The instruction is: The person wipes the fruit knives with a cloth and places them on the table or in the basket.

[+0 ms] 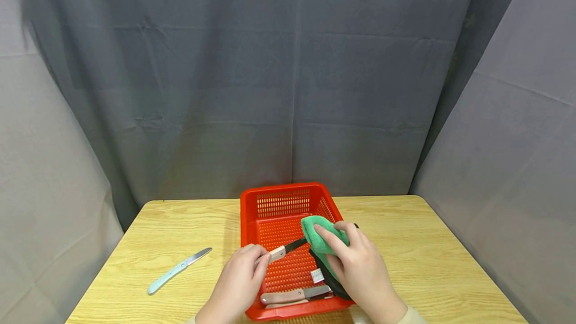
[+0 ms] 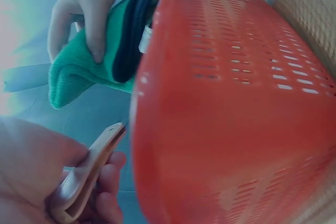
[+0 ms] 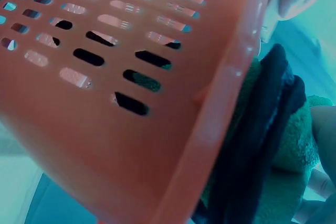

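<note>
Over the red basket [image 1: 246, 219], my left hand [image 1: 238, 281] grips a small knife by its pale pinkish handle [image 1: 277, 254]. Its dark-looking blade [image 1: 294, 244] points right, and its tip meets the edge of a green cloth [image 1: 321, 234] in the head view; whether they touch I cannot tell. My right hand [image 1: 364, 266] holds that folded cloth, thumb and fingers bent around it. A black part with a white tag [image 1: 317, 276] hangs below the green. In the left wrist view the knife handle [image 2: 86, 174] lies between the left thumb and fingers.
A pink-handled knife [image 1: 283, 297] lies in the near end of the basket, with another pale handle beside it. On the wooden table [image 1: 121, 269] left of the basket lies a light blue knife [image 1: 166, 277]. Grey curtains [image 1: 216, 89] stand behind and at both sides.
</note>
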A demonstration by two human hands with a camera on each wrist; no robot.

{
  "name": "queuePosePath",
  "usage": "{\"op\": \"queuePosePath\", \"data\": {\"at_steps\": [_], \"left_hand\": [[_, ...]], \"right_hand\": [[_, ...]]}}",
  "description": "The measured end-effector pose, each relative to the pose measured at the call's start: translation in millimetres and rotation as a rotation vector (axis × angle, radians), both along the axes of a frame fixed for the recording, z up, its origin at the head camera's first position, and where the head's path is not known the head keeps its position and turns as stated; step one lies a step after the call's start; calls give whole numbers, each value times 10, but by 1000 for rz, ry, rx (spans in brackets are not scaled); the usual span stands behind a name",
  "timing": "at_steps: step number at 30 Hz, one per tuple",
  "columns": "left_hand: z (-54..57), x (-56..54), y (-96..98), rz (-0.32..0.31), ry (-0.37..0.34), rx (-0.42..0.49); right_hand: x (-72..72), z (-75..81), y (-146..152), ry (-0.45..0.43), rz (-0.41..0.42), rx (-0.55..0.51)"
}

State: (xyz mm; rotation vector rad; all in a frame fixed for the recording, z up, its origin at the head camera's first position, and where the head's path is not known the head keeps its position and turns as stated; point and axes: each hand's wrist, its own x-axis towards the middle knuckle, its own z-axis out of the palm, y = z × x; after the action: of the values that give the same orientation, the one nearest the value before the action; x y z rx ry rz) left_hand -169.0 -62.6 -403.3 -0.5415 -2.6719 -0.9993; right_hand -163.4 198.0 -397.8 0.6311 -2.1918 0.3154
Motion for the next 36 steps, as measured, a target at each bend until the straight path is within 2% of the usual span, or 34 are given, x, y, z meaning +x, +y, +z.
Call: {"op": "queuePosePath", "data": {"at_steps": [11,21,28,36], "left_hand": [[-102,-13,74,-103,6,-121],[-192,-12,171,-110,19,-224],[-243,-35,197,-175,0,-286],[-274,-59,200,-220,29,-332]], "right_hand": [[18,-12,8,-12,-5,-10],[4,-43,14,-21,-18,-3],[1,-56,19,-22,-21,-4],[4,-47,32,-30,-21,0]]}}
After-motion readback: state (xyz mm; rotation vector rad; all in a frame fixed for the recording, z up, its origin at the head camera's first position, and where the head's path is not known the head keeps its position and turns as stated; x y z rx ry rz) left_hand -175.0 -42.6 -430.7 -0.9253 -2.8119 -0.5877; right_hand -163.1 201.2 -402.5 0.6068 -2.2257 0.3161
